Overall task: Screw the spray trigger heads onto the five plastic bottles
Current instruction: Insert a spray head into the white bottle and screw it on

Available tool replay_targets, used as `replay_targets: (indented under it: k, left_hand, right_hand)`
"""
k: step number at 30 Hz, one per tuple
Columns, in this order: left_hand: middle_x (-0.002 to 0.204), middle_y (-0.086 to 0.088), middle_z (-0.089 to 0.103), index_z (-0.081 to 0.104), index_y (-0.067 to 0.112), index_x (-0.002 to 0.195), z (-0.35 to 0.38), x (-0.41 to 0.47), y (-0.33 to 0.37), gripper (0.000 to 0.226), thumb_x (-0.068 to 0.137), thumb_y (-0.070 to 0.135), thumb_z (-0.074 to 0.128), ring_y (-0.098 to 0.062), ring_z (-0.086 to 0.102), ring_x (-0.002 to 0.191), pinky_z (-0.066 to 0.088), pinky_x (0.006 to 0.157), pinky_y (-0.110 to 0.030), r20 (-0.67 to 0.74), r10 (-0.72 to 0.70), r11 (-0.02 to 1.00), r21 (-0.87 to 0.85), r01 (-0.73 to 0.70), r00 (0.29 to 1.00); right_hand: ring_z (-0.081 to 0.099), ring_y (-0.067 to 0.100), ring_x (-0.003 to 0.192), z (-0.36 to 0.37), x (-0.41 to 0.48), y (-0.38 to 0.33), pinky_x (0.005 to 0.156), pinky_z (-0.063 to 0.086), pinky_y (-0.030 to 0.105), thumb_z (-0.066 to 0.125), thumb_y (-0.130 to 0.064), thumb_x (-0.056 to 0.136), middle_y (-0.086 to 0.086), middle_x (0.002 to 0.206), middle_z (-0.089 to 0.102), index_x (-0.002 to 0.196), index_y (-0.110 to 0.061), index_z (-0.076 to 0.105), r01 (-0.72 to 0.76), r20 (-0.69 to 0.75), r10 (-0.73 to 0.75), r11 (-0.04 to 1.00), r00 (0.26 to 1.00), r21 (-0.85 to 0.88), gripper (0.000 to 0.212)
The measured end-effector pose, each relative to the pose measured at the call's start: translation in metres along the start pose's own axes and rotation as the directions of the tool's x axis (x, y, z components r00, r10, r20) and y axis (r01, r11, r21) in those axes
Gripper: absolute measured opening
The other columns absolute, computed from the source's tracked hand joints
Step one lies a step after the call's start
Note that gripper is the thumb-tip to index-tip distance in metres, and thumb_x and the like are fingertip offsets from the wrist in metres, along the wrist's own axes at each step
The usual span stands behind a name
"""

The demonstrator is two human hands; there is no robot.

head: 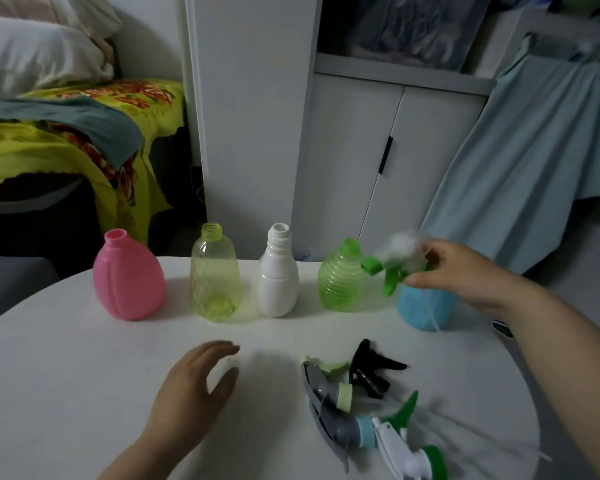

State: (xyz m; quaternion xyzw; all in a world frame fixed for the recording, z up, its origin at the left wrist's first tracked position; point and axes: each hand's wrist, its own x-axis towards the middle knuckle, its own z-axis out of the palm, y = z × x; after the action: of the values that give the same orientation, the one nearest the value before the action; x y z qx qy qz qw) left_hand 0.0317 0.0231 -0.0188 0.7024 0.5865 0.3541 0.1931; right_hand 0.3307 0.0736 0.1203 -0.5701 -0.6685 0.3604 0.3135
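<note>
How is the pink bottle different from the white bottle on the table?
The pink bottle is wide and bulging with a short neck; the white bottle is narrower, with a longer threaded neck and a step at its shoulder. The pink one stands at the left end of the row; the white one stands in the middle. Both are opaque, upright and without a spray head.

One head-worn wide-angle view looks forward and down, close over the round white worktop [84, 341], facing a white cabinet [378, 150].

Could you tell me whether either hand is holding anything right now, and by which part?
The right hand holds a white-and-green trigger head by its rear body, over the blue bottle. The left hand holds nothing.
</note>
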Motion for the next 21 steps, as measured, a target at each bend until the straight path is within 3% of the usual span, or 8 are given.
replay_targets:
  k: [4, 8, 12, 16, 19, 21]
  left_hand:
    - [0.11, 0.006, 0.05, 0.053, 0.011, 0.114, 0.003, 0.033, 0.043, 0.041, 0.075, 0.005, 0.065, -0.011, 0.045, 0.102, 0.026, 0.08, -0.008, -0.161, 0.076, 0.978, -0.182, -0.105, 0.984]
    - [0.133, 0.0, 0.036, 0.027, 0.01, 0.134, 0.018, 0.078, 0.065, 0.068, 0.077, 0.012, 0.064, -0.012, 0.031, 0.125, 0.017, 0.097, -0.011, -0.214, -0.05, 0.941, -0.338, -0.026, 0.976]
    - [0.147, -0.011, 0.028, 0.02, 0.009, 0.137, 0.031, 0.106, 0.057, 0.082, 0.073, 0.015, 0.07, -0.022, 0.024, 0.135, 0.019, 0.105, -0.025, -0.158, -0.161, 0.906, -0.415, 0.083, 0.974]
    - [0.137, -0.011, 0.041, 0.022, 0.009, 0.135, 0.04, 0.121, 0.051, 0.09, 0.064, 0.014, 0.077, -0.021, 0.039, 0.123, 0.028, 0.095, -0.022, -0.107, -0.113, 0.899, -0.434, 0.056, 0.988]
    - [0.133, -0.011, 0.046, 0.025, 0.011, 0.134, 0.044, 0.131, 0.049, 0.09, 0.062, 0.013, 0.078, -0.025, 0.044, 0.12, 0.036, 0.099, -0.033, -0.074, -0.108, 0.897, -0.438, 0.065, 0.991]
    - [0.125, -0.011, 0.052, 0.032, 0.011, 0.129, 0.044, 0.134, 0.046, 0.08, 0.063, 0.011, 0.076, -0.027, 0.048, 0.114, 0.039, 0.093, -0.033, -0.093, -0.11, 0.906, -0.419, 0.061, 0.99]
  right_hand:
    - [0.065, 0.002, 0.065, -0.008, 0.002, -0.019, 0.068, 0.051, 0.011, 0.048, 0.013, 0.078, -0.003, 0.075, 0.068, 0.085, -0.015, 0.056, 0.097, -0.128, -0.057, 0.939, 0.99, 0.331, 0.03]
    - [0.067, 0.003, 0.067, -0.008, 0.014, -0.034, 0.072, 0.054, 0.017, 0.044, 0.009, 0.082, -0.01, 0.061, 0.072, 0.087, -0.012, 0.055, 0.227, -0.268, -0.086, 0.8, 0.959, 0.555, 0.025]
    - [0.068, 0.006, 0.07, -0.005, 0.028, -0.048, 0.073, 0.056, 0.019, 0.044, 0.008, 0.082, -0.008, 0.064, 0.072, 0.088, -0.01, 0.056, 0.307, -0.305, -0.136, 0.709, 0.943, 0.635, 0.022]
    - [0.069, 0.009, 0.071, 0.001, 0.044, -0.058, 0.074, 0.056, 0.022, 0.047, 0.008, 0.081, -0.006, 0.066, 0.073, 0.09, -0.011, 0.054, 0.33, -0.3, -0.161, 0.646, 0.94, 0.688, 0.022]
    - [0.069, 0.011, 0.072, 0.005, 0.055, -0.069, 0.073, 0.057, 0.022, 0.047, 0.01, 0.08, -0.005, 0.068, 0.072, 0.09, -0.017, 0.05, 0.367, -0.317, -0.194, 0.612, 0.928, 0.7, 0.029]
    - [0.069, 0.011, 0.072, 0.006, 0.061, -0.078, 0.073, 0.057, 0.022, 0.047, 0.011, 0.079, -0.005, 0.068, 0.071, 0.089, -0.02, 0.049, 0.396, -0.322, -0.232, 0.594, 0.918, 0.701, 0.033]
